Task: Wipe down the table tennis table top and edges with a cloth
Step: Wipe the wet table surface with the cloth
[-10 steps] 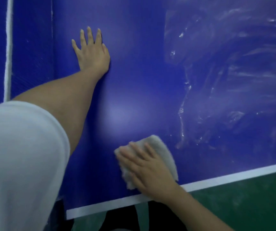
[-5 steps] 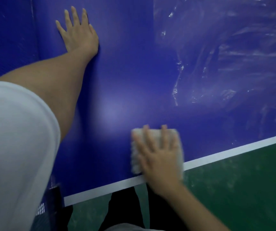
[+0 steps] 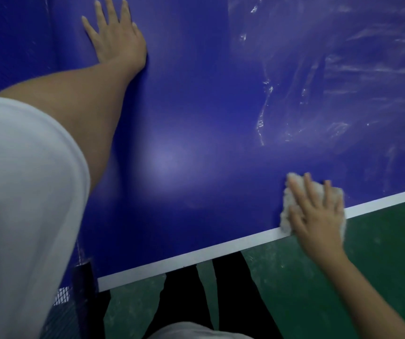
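The blue table tennis table top (image 3: 208, 99) fills most of the view, with a white line (image 3: 196, 255) along its near edge. My right hand (image 3: 319, 216) presses a white fluffy cloth (image 3: 288, 204) flat onto the table at the near edge, fingers straight and spread over it. The cloth overlaps the white line. My left hand (image 3: 115, 35) lies flat on the table top at the far left, fingers spread, arm stretched out.
Wet streaks (image 3: 331, 77) cover the right part of the table top. Green floor (image 3: 380, 253) lies below the near edge. The net (image 3: 63, 296) and its clamp (image 3: 84, 277) show at the lower left. My dark trouser legs (image 3: 221, 297) stand by the edge.
My right hand has slid the cloth to the right along the near edge, onto the white line. My left hand stays flat in place.
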Motion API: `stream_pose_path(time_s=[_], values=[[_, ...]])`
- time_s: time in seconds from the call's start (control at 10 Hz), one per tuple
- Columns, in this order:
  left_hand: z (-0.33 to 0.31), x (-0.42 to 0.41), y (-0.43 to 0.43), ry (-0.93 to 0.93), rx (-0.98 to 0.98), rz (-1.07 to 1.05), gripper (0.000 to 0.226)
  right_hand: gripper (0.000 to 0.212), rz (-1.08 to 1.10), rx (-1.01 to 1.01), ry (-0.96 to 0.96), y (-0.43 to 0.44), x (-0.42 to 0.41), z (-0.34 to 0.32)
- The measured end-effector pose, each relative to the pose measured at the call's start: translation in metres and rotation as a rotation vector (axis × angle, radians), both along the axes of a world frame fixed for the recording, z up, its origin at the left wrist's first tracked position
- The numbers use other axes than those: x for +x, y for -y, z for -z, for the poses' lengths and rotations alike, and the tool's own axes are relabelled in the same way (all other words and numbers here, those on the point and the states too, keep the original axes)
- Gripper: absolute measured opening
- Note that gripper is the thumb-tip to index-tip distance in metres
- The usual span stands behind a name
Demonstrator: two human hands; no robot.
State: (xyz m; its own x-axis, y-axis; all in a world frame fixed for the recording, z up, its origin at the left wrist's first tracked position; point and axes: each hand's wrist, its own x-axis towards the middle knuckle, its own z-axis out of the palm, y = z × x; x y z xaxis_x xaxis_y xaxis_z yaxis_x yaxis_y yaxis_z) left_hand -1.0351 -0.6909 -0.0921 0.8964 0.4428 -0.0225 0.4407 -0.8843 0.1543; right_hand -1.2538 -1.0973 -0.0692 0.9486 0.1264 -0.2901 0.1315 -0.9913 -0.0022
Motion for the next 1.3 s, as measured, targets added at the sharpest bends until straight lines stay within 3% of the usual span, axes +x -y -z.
stream_pose_path(time_s=[0.1,0.2,0.3,0.4,0.5,0.6,0.7,0.8,0.9,1.0,1.1,1.2,1.3], values=[[0.000,0.000,0.001,0.001,0.008,-0.002,0.051,0.058,0.222,0.002,0.001,-0.007,0.011,-0.002],[0.001,0.001,0.000,0.001,0.012,-0.008,0.051,0.064,-0.023,-0.059,0.020,-0.067,-0.005,-0.005],[0.001,0.001,0.001,0.001,0.013,-0.014,0.051,0.066,-0.502,0.054,0.020,-0.155,-0.040,0.000],[0.000,0.000,0.001,-0.009,0.011,-0.016,0.051,0.064,-0.750,0.197,-0.082,-0.204,-0.043,0.004],[-0.001,0.001,0.001,-0.019,0.017,-0.020,0.050,0.067,-0.523,0.115,0.028,-0.171,0.016,0.008],[0.001,0.004,0.001,-0.020,0.021,-0.029,0.050,0.065,-0.064,-0.034,0.100,-0.086,0.086,0.009],[0.003,0.007,0.000,-0.016,0.030,-0.034,0.051,0.065,0.245,-0.002,0.061,-0.030,0.118,0.003],[0.005,0.008,-0.001,-0.008,0.025,-0.034,0.051,0.058,0.334,-0.012,0.067,-0.044,0.109,0.005],[0.006,0.008,-0.001,-0.002,0.021,-0.043,0.051,0.060,-0.029,-0.054,0.080,-0.097,0.060,0.002],[0.006,0.009,-0.001,-0.005,0.029,-0.041,0.051,0.075,-0.500,0.068,-0.050,-0.150,-0.013,0.001],[0.008,0.009,-0.002,-0.011,0.042,-0.047,0.051,0.068,-0.848,0.142,-0.157,-0.161,-0.048,0.005],[0.008,0.009,-0.002,-0.007,0.039,-0.042,0.051,0.070,-0.932,0.147,-0.149,-0.121,-0.037,0.005],[0.007,0.009,-0.002,-0.008,0.040,-0.041,0.051,0.084,-0.822,0.055,-0.069,-0.056,-0.012,0.002]])
